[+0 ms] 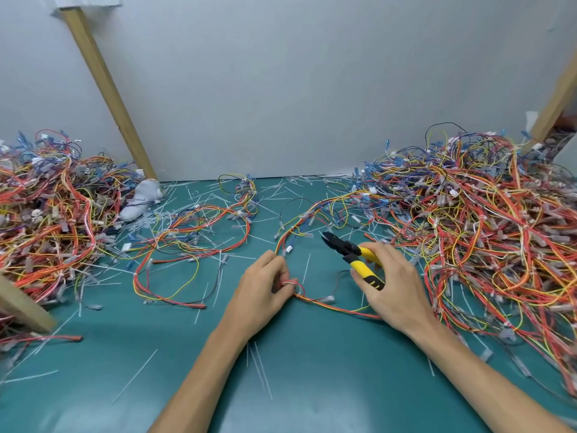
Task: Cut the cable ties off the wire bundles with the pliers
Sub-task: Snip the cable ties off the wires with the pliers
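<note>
Lying limp just left of the pliers [352, 252], the wire bundle [331, 305] is being pinched in the left hand's [265, 290] curled fingers. Being light and floppy, it is probably needing a hold close beside each cut. The right hand [397, 290] is gripping the pliers' yellow handles, jaws looking slightly parted.

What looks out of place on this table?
A crumpled white cloth, perhaps a glove, lies at the foot of the wooden post, beside the left wire heap. Clipped cable ties litter the green mat, which fits the cutting job.
</note>
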